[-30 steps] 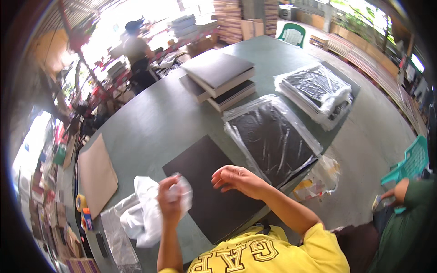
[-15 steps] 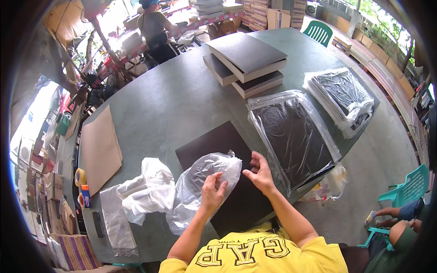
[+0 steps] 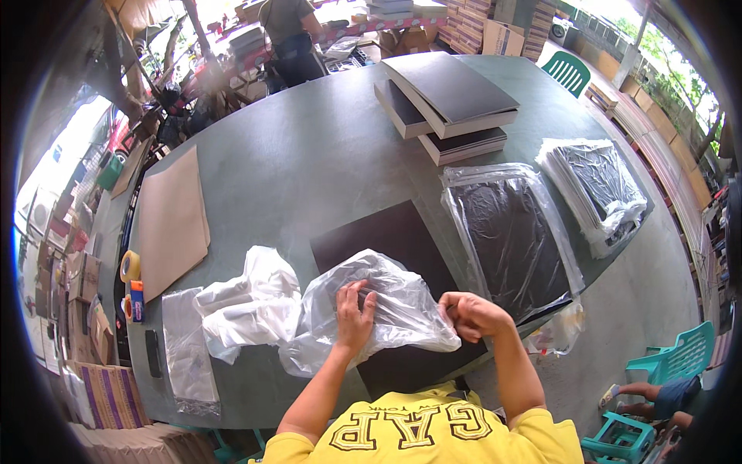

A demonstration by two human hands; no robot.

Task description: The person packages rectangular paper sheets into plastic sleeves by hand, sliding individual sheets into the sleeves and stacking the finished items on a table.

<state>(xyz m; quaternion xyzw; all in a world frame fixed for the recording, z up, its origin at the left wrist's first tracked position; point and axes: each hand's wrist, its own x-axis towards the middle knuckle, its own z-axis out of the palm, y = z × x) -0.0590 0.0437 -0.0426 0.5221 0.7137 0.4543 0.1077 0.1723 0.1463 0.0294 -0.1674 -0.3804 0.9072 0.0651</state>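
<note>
"On the green table (image 3: 263, 185) before you, what lies under your hands?"

"A black sheet (image 3: 386, 224), lying flat. Over its middle sits your clear bag (image 3: 402, 298), spilling past the sheet's left edge, close to the white plastic (image 3: 251, 305)."

"How will that bag handle for you?"

"Light and limp, I'd judge: it probably slips easily, clings to itself and may tear if you yank it. Your surest hold is likely a pinch at its edge, with a flat palm steadying the rest."

"And how does it look?"

"Thin, see-through with a milky tint, crumpled and slightly puffed, bright creases running toward your right."

"Your hands?"

"Your left hand (image 3: 355, 315) rests on the bag, fingers spread, gripping nothing that shows. Your right hand (image 3: 473, 315) curls at the bag's right edge; whether it pinches the plastic, I can't tell."
</note>
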